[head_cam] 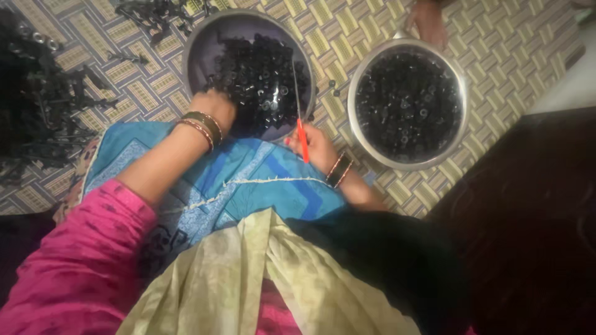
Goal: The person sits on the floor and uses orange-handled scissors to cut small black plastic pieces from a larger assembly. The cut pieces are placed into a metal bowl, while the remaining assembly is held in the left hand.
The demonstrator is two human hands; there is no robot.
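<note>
My left hand [214, 107] reaches into a round metal bowl [200, 46] of small black ring-shaped parts [261, 74], fingers curled among them near the bowl's left edge; whether it grips any I cannot tell. My right hand [316, 146] rests at the bowl's near rim and holds a thin tool with a red handle [302, 139], whose metal shaft points up over the black parts. Bangles sit on both wrists. A blue patterned cloth [248, 180] covers my lap under the hands.
A second metal bowl [462, 118] full of the same black parts stands to the right. Another person's hand [428, 22] touches its far rim. Heaps of black assembled pieces [37, 105] lie on the woven mat [496, 49] at left and top. A dark surface fills the right side.
</note>
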